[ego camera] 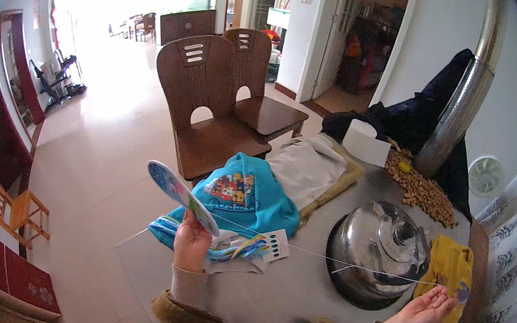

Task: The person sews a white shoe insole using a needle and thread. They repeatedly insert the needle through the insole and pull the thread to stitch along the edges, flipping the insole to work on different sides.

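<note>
My left hand [193, 240] grips the lower edge of a round, white-rimmed embroidery piece [180, 195] with a colourful picture on it, tilted on edge. From this piece a thin pale thread [305, 251] runs taut across to the right. Its far end is pinched in the fingers of my right hand [431, 307], held past the pot; whether a needle is there is too small to tell. Below and beside my left hand lie skeins of blue, white and yellow embroidery floss [238, 253], attached to a white thread card [277, 245] with several holes.
A turquoise printed garment [252, 205] lies behind the floss. On the table's right stand a lidded steel pot [378, 243], a metal flue pipe [459, 105] and a pile of nuts [424, 197]. A yellow cloth [447, 267] hangs nearby. Wooden chairs [197, 103] stand beyond the table.
</note>
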Available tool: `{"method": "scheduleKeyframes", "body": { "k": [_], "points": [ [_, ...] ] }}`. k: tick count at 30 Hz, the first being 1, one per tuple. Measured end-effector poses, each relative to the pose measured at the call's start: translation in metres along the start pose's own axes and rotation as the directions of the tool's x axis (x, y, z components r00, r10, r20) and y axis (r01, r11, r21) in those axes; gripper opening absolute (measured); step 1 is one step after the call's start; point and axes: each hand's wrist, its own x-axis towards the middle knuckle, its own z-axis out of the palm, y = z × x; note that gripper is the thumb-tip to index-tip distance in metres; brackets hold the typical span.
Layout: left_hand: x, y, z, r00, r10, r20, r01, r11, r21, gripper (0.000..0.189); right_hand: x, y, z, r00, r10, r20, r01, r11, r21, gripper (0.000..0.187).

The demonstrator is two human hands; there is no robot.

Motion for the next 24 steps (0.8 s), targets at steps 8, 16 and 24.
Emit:
{"method": "scheduleKeyframes", "body": {
  "k": [8, 16, 24],
  "points": [
    [-0.039, -0.059, 0.071, 0.779, -0.543, 0.314, 0.627, 0.686, -0.369, 0.024, -0.051, 0.004, 0.033, 0.844, 0.370, 0.389, -0.365, 0.927, -0.089, 0.042],
    [-0.086, -0.110, 0.097, 0.502, -0.768, 0.397, 0.864, 0.434, -0.254, 0.035, -0.128, -0.021, 0.051, 0.311, 0.707, 0.635, -0.298, 0.707, -0.641, 0.014],
    [-0.094, -0.110, 0.092, 0.449, -0.793, 0.411, 0.893, 0.413, -0.177, 0.048, -0.143, -0.023, 0.054, 0.384, 0.471, 0.794, 0.177, 0.806, -0.564, 0.010]
  ]
}}
